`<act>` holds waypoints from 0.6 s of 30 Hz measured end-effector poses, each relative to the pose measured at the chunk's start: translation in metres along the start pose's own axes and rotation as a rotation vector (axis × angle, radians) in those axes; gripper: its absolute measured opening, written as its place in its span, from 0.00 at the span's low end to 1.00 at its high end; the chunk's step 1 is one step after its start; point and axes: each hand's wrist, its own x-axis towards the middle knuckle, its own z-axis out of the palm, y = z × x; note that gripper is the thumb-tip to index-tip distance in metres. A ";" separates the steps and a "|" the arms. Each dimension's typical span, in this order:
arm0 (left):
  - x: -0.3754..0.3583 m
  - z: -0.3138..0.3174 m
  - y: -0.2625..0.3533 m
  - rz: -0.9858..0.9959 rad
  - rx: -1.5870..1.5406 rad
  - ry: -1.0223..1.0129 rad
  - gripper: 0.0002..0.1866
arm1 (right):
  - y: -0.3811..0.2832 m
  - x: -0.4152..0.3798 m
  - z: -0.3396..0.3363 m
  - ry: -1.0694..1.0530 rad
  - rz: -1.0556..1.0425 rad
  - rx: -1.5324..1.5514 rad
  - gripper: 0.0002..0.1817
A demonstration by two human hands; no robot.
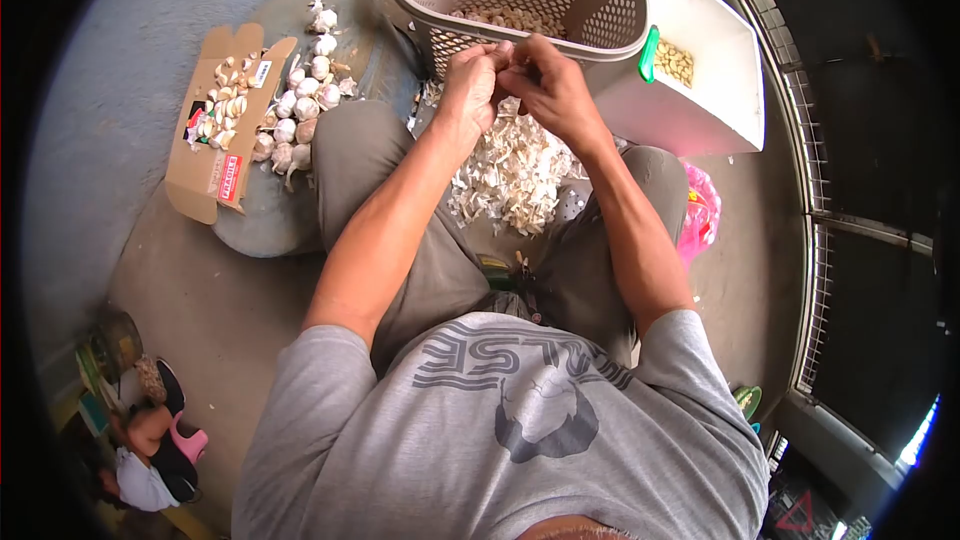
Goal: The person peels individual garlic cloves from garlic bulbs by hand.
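My left hand (472, 86) and my right hand (552, 90) meet at the fingertips in front of the basket's near rim. Both are closed in a pinch. Whatever lies between the fingers is too small and covered to make out. Below them, a heap of papery garlic skins (508, 178) spreads on the floor between my legs. Just beyond is a grey-brown lattice basket (425, 15) with light brown pieces (510, 18) in its bottom. To its right stands a white box (690, 115) holding peeled garlic cloves (674, 64).
A green object (648, 54) hangs over the box's edge. At left, whole garlic bulbs (308, 87) lie on a round dark surface (258, 230), beside cardboard (190, 183) bearing loose cloves (225, 105). A pink plastic bag (702, 205) sits right of my knee. Another person (150, 430) is at lower left.
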 end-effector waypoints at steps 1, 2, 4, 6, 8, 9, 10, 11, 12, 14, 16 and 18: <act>0.001 0.000 0.003 0.020 0.041 -0.021 0.05 | -0.004 -0.001 -0.002 0.026 0.052 0.082 0.10; 0.000 -0.001 0.005 0.038 0.080 -0.041 0.06 | -0.009 -0.002 -0.012 0.013 0.157 0.167 0.10; -0.004 0.001 0.008 0.116 0.194 -0.085 0.08 | 0.005 0.002 -0.021 0.079 0.125 0.475 0.09; -0.008 0.009 0.008 0.147 0.247 -0.134 0.08 | 0.013 0.005 -0.029 0.145 0.126 0.656 0.07; -0.007 0.014 0.006 0.176 0.314 -0.198 0.10 | 0.019 0.007 -0.032 0.155 0.131 0.499 0.07; -0.009 0.017 0.005 0.200 0.380 -0.179 0.10 | 0.020 0.009 -0.032 0.157 0.132 0.421 0.07; -0.010 0.019 0.004 0.207 0.390 -0.176 0.09 | 0.022 0.010 -0.031 0.155 0.134 0.311 0.08; -0.011 0.021 0.004 0.214 0.401 -0.172 0.09 | 0.024 0.011 -0.030 0.146 0.114 0.256 0.08; -0.010 0.020 0.005 0.202 0.379 -0.159 0.09 | 0.017 0.009 -0.026 0.136 0.094 0.202 0.08; -0.011 0.016 0.005 0.174 0.332 -0.129 0.10 | 0.017 0.008 -0.019 0.122 0.063 0.114 0.07; -0.007 0.009 0.005 0.146 0.284 -0.130 0.10 | 0.003 0.007 -0.018 0.070 0.118 0.084 0.06; -0.008 0.007 0.004 0.083 0.213 -0.110 0.11 | 0.001 0.007 -0.019 0.039 0.142 0.196 0.06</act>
